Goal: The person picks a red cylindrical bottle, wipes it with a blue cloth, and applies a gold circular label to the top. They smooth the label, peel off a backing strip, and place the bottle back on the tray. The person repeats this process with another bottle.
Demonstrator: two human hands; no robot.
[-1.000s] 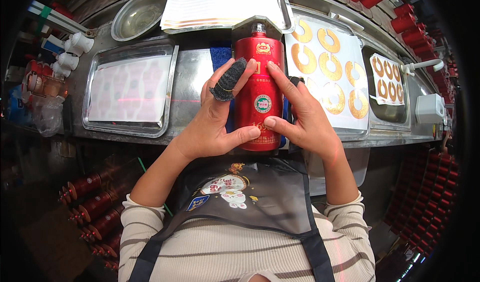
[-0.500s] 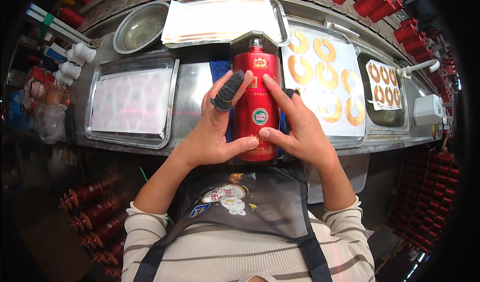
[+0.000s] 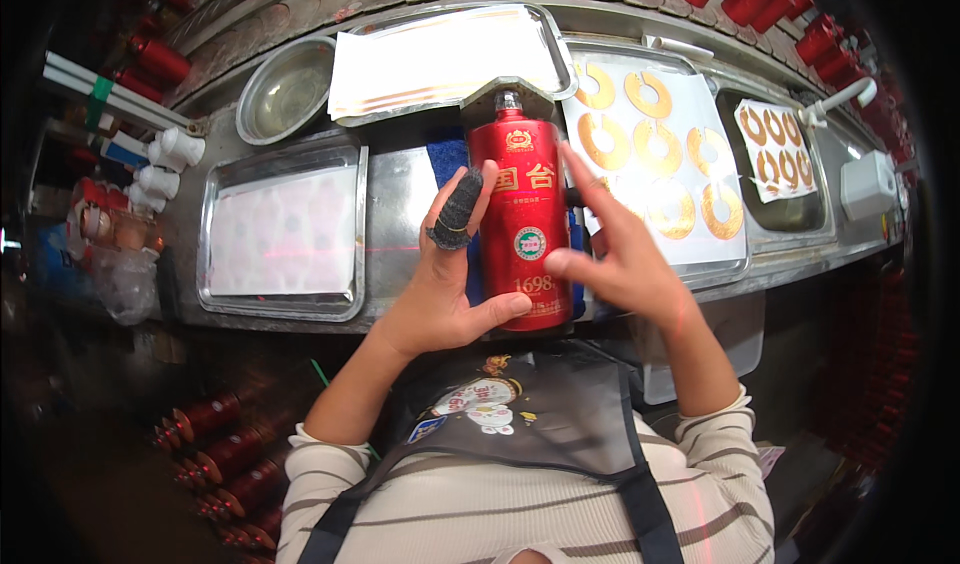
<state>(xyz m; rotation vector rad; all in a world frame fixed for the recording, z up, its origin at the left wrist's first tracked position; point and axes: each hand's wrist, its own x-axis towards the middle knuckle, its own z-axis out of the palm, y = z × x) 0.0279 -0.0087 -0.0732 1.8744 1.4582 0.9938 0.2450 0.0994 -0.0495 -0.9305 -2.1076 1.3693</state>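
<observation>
A red bottle with gold lettering and a round green-and-white emblem lies face up in front of me, its clear-topped neck pointing away. Along its left side is my left hand, fingers stretched out and thumb against the lower left of the bottle. A dark knitted finger cover is on one of its fingers. On the other side, my right hand has its fingers extended past the bottle's right edge, with the thumb over its lower right. That hand is slightly blurred, so whether the thumb touches cannot be told. Blue cloth shows beside the bottle.
A tray with a pale sheet stands left, a metal bowl behind it. White gold-edged sheets lie at the back. To the right are a sheet of gold ring-shaped labels, a sink and a white jug.
Both hands have drawn outward from the bottle's front, uncovering large gold characters on its upper part. The right hand has moved farther right. The whole view has shifted slightly.
</observation>
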